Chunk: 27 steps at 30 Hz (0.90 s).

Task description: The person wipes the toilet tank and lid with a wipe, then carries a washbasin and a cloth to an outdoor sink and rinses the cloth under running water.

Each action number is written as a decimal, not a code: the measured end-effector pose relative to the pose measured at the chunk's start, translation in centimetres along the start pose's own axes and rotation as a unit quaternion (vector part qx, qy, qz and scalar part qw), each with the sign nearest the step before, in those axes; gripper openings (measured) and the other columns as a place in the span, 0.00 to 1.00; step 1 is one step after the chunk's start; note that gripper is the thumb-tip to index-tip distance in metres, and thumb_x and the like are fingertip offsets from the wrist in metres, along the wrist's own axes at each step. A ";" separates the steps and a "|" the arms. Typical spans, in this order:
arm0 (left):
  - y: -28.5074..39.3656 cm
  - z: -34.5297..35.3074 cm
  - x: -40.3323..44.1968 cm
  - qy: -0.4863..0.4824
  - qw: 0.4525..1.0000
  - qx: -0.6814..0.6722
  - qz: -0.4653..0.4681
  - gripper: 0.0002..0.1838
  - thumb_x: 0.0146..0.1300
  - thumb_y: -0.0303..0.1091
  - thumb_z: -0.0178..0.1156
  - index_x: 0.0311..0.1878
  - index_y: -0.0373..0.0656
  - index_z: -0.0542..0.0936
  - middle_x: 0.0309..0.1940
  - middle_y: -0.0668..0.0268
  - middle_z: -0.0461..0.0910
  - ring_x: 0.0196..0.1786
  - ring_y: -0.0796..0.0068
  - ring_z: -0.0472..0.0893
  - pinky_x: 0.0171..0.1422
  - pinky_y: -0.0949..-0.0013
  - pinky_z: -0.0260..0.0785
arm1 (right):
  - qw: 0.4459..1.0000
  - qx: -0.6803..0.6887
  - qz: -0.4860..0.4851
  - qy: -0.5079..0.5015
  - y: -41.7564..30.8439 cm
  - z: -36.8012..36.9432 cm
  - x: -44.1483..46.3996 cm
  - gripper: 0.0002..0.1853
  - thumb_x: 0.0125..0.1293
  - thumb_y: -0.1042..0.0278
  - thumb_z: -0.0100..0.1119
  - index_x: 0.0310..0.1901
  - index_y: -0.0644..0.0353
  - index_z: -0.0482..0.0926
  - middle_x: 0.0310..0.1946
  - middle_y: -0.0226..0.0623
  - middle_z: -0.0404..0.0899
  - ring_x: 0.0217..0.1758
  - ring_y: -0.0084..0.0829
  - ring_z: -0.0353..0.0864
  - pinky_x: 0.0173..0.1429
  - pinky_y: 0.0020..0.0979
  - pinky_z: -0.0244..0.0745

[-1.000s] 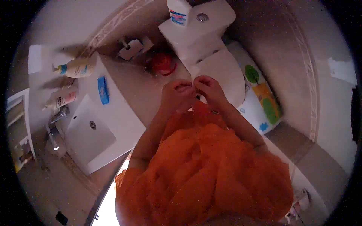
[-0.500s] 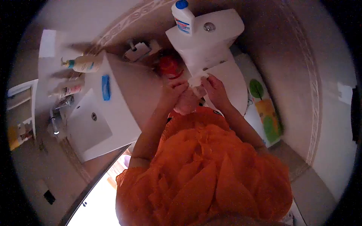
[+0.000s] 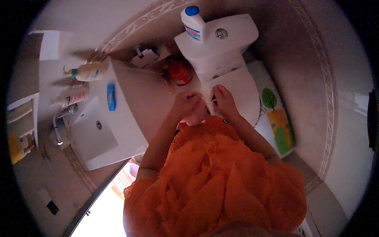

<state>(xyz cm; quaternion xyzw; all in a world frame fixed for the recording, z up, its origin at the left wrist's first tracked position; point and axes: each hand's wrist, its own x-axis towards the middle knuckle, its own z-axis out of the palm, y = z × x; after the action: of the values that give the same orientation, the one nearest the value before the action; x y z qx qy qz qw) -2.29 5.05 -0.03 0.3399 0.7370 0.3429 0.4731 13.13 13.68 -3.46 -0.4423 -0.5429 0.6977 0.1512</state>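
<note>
The pale pink piece [image 3: 196, 117] hangs just under the left hand [image 3: 185, 106], the nearer one, toward the body — its long axis is unclear. Left fingers curl, seemingly gripping it. The right hand [image 3: 224, 101] is apart, over the toilet lid [image 3: 242, 87] — fingers bent, whether closed I cannot tell.

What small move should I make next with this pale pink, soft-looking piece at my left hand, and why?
Probably bring your right hand slightly towards your left hand to steady the pale pink, soft-looking piece: it's bunched at the left hand, while the right hand sits apart from it, in front of the white toilet lid.
</note>
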 end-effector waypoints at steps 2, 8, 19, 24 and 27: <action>-1.1 0.4 0.6 0.058 0.996 0.051 0.048 0.12 0.52 0.37 0.62 0.34 0.37 0.80 0.26 0.65 0.80 0.30 0.81 0.75 0.37 0.73 0.70 | 0.982 -0.161 -0.092 0.031 -2.0 -0.1 -0.6 0.12 0.63 0.63 0.47 0.38 0.64 0.73 0.32 0.46 0.76 0.35 0.39 0.78 0.41 0.32 0.72; 0.7 0.6 1.3 -0.070 0.996 0.058 -0.014 0.14 0.49 0.37 0.64 0.35 0.37 0.80 0.27 0.64 0.80 0.30 0.79 0.76 0.37 0.71 0.70 | 0.951 -0.220 -0.212 -0.057 -2.0 -0.8 0.6 0.11 0.63 0.64 0.48 0.33 0.64 0.73 0.20 0.33 0.70 0.22 0.24 0.69 0.28 0.27 0.67; -3.5 -1.1 4.0 -0.027 0.993 0.074 -0.092 0.11 0.49 0.34 0.62 0.34 0.38 0.80 0.27 0.65 0.80 0.29 0.80 0.75 0.35 0.73 0.69 | 0.895 -0.329 -0.105 0.283 0.0 -8.3 7.4 0.13 0.64 0.65 0.43 0.42 0.66 0.71 0.35 0.46 0.75 0.35 0.39 0.76 0.35 0.34 0.71; -5.3 -1.9 1.6 -0.014 0.997 0.066 -0.048 0.10 0.51 0.34 0.60 0.35 0.39 0.80 0.27 0.67 0.80 0.30 0.80 0.76 0.37 0.74 0.69 | 0.680 -0.480 -0.343 0.434 -3.8 -14.6 15.3 0.16 0.61 0.74 0.47 0.51 0.65 0.69 0.58 0.45 0.63 0.54 0.48 0.69 0.51 0.41 0.70; -5.9 -0.9 0.6 0.008 0.977 -0.079 -0.199 0.11 0.56 0.33 0.58 0.39 0.37 0.79 0.33 0.62 0.80 0.35 0.71 0.78 0.41 0.69 0.71 | 0.696 -0.532 -0.357 0.324 -4.6 -14.5 18.8 0.16 0.61 0.72 0.48 0.51 0.65 0.69 0.57 0.46 0.64 0.56 0.48 0.67 0.54 0.42 0.68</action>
<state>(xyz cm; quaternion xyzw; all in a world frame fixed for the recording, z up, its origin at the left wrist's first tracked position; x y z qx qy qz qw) -4.32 2.23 -4.94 0.1450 0.7646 0.3013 0.5510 12.64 37.42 -8.12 -0.4211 -0.8577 -0.0001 0.2949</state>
